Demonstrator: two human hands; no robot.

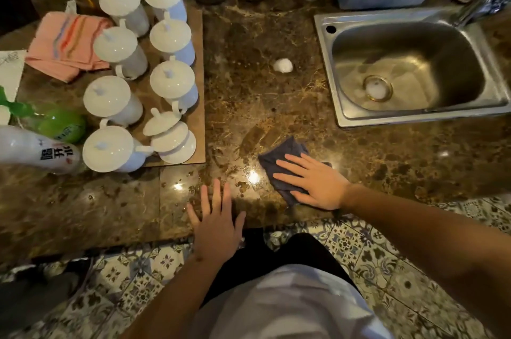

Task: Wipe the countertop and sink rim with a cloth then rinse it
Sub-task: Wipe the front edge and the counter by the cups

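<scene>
Dim, warm light falls from overhead. Two glare spots shine on the wet counter [276, 106] just below centre. Bottles at 12 o'clock sink into shadow. Wide-angle distortion bends the edges, and detail is soft at 9 o'clock.

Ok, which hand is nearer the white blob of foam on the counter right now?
The right hand, though neither is near it. It lies flat on the dark cloth, nearer the counter's front edge than the white foam blob. The left hand rests at the front edge, farther away, left of the cloth.
</scene>
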